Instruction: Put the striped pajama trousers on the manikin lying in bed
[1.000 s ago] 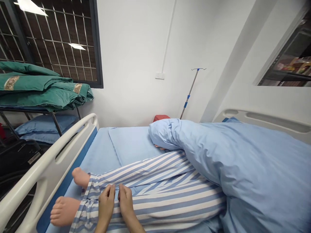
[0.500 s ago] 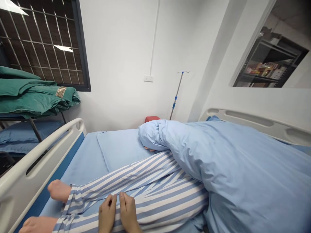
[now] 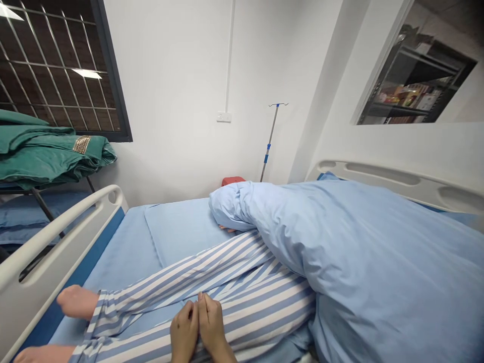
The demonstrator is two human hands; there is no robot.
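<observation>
My left hand [image 3: 184,331] and my right hand [image 3: 212,322] lie side by side, fingers stretched flat and touching, on the blue-and-white striped pyjama leg [image 3: 242,297] of a figure on the bed. They rest on the near leg, about the knee or thigh. The far leg ends in a bare foot [image 3: 75,301]. A second foot [image 3: 41,353] shows at the bottom left corner. A light blue quilt [image 3: 359,242] covers the figure from the hips up. Neither hand holds anything.
A white footboard rail [image 3: 56,237] borders the bed at left, another white board [image 3: 397,179] at right. The blue sheet [image 3: 177,232] lies beyond the legs. Green folded bedding [image 3: 49,156] sits on a rack at left. An IV pole [image 3: 270,136] and red stool [image 3: 232,180] stand by the wall.
Both hands have slid along the striped leg toward the quilt and closed the gap between them. The view has swung right, so the feet sit further left.
</observation>
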